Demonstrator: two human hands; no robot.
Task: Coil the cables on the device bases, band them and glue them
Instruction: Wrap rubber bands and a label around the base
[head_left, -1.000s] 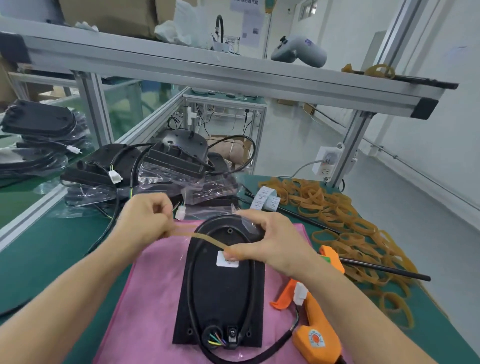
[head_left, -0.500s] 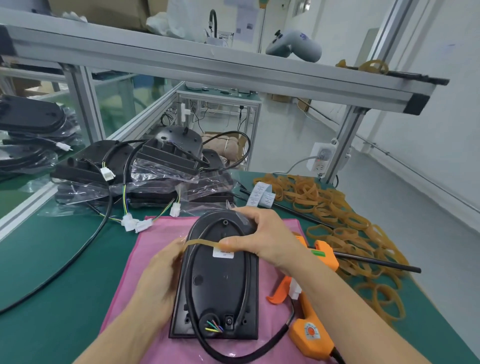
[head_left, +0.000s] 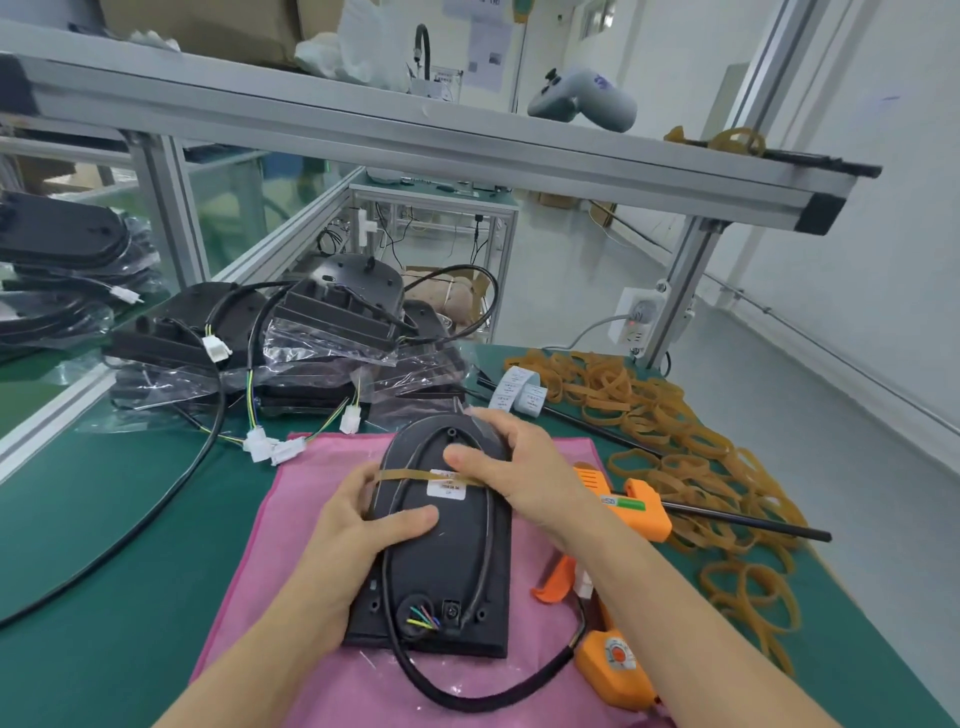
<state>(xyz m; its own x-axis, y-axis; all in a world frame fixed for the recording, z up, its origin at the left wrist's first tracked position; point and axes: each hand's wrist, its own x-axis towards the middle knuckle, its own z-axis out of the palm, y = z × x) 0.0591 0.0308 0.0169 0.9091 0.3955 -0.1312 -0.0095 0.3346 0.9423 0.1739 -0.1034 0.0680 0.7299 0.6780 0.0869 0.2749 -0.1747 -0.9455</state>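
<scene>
Both hands curled over the flat black plastic device base (head_left: 447, 551): left hand (head_left: 358, 525) clasped its left edge, right hand (head_left: 519, 467) pinned the tan rubber band (head_left: 410, 474) across it.

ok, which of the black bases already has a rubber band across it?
The base on the pink cloth, held by both hands: a tan rubber band crosses its upper part. The bagged bases piled behind show none.
</scene>
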